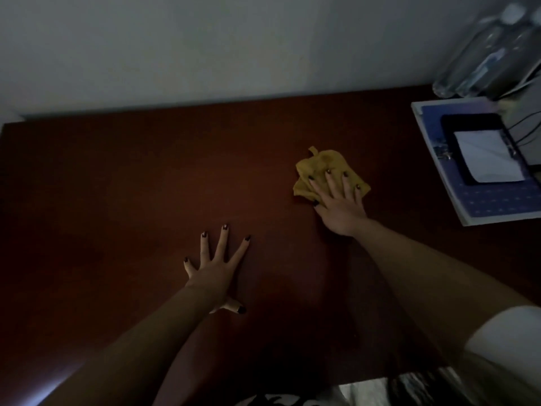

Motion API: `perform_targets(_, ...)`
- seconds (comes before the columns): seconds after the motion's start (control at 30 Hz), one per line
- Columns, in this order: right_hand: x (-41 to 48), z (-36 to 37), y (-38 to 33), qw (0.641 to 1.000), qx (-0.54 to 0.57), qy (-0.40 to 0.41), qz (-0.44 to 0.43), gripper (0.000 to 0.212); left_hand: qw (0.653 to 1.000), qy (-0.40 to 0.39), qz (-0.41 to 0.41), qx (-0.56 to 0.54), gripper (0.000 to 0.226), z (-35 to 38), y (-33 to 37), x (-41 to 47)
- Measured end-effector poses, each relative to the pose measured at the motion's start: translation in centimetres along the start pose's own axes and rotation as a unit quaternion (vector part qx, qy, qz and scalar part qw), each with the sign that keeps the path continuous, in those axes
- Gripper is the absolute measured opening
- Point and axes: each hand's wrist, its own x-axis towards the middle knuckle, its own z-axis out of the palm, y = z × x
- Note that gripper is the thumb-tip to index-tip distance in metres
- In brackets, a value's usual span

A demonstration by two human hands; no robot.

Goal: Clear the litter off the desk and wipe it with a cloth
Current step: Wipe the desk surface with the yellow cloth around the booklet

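Note:
A crumpled yellow cloth (323, 167) lies on the dark reddish-brown desk (131, 186), right of the middle. My right hand (339, 200) presses flat on the cloth's near part, fingers spread over it. My left hand (215, 268) rests palm down on the bare desk nearer to me, fingers splayed, holding nothing. No litter shows on the desk surface. The light is dim.
At the right edge lies a blue book (480, 197) with a black tablet and a white paper (487, 159) on top. Clear plastic bottles (483, 51) stand in the far right corner against the white wall. Thin cables (524, 127) run beside the tablet.

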Motion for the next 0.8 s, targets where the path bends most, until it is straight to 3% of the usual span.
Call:
perform_targets(0.57, -18.4, 11.2, -6.2, 0.986, -0.113, 0.025, -0.121, 0.059, 1.0, -0.015, 0.025, 0.011, 0.125, -1.3, -0.1, -0.4)
perform_targets(0.8, -16.5, 9.2, -4.7, 0.972, -0.149, 0.037, -0.178, 0.055, 1.0, -0.015, 0.022, 0.011, 0.123, -1.2, -0.1, -0.6)
